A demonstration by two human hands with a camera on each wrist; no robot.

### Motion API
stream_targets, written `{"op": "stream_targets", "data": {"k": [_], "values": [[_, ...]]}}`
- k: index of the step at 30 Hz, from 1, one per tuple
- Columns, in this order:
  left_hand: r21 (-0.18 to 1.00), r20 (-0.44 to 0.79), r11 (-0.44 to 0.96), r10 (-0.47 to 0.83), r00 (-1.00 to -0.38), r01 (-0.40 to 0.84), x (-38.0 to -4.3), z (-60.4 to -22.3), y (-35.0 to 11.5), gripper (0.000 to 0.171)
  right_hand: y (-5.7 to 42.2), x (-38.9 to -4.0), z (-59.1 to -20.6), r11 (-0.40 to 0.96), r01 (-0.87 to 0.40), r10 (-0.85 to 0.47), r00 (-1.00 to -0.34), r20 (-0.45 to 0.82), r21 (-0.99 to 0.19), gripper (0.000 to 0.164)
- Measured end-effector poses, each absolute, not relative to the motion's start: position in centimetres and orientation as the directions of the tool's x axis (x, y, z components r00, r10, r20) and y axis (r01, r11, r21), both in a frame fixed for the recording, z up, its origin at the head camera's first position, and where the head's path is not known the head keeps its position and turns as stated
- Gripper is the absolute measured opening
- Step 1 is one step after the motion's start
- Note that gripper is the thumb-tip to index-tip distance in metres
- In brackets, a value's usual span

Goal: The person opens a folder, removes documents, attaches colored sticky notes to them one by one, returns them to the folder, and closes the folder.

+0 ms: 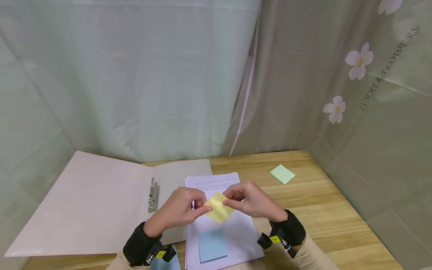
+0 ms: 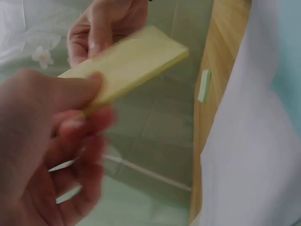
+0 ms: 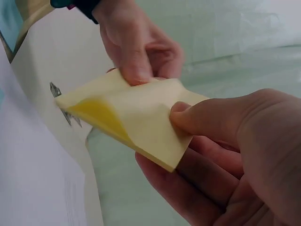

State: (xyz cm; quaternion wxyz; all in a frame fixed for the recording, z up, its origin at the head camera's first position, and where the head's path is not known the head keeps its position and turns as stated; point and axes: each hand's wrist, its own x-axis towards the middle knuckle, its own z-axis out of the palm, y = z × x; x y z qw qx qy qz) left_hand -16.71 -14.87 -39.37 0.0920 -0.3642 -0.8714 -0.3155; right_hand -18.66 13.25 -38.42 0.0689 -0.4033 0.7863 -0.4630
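Observation:
A pad of yellow sticky notes (image 1: 219,208) is held up over the printed sheets (image 1: 236,228), between both hands. My left hand (image 1: 183,208) pinches its left corner, thumb on top and fingers beneath. At the opposite corner, my right hand (image 1: 253,200) pinches the pad's top note (image 3: 155,117) with the thumb. That note bows up from the pad on one side, and a darker yellow sheet (image 3: 101,113) shows underneath. Below the hands, a blue sticky-note pad (image 1: 212,245) lies on the sheets.
An open white ring binder (image 1: 101,202) with a metal clip (image 1: 153,197) lies at the left, partly under the sheets. A green sticky-note pad (image 1: 282,174) sits at the back right of the wooden table (image 1: 337,225). Another blue piece (image 1: 170,262) lies by the left wrist. Curtains (image 1: 168,75) surround the table.

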Motion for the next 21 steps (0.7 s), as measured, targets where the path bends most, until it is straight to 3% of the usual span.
{"op": "stream_targets", "data": {"k": [6, 12, 15, 21], "values": [[0.535, 0.411, 0.498, 0.553, -0.725, 0.683, -16.74, -39.33, -14.77, 0.032, 13.18, -18.68, -38.43, 0.246, -0.570, -0.697, -0.666, 0.266, -0.784, 0.013], [0.652, 0.410, 0.449, 0.469, -0.782, 0.611, -16.92, -39.04, -15.36, 0.010, 13.56, -18.65, -38.12, 0.278, -0.539, -0.546, -0.770, 0.331, -0.795, 0.011], [0.701, 0.390, 0.440, 0.423, -0.818, 0.562, -16.91, -38.81, -15.70, 0.014, 13.60, -18.59, -37.99, 0.264, -0.517, -0.435, -0.817, 0.378, -0.814, 0.014], [0.743, 0.368, 0.398, 0.429, -0.825, 0.539, -16.64, -38.65, -15.16, 0.009, 12.98, -18.26, -37.96, 0.215, -0.508, -0.397, -0.826, 0.401, -0.834, 0.017]]}}
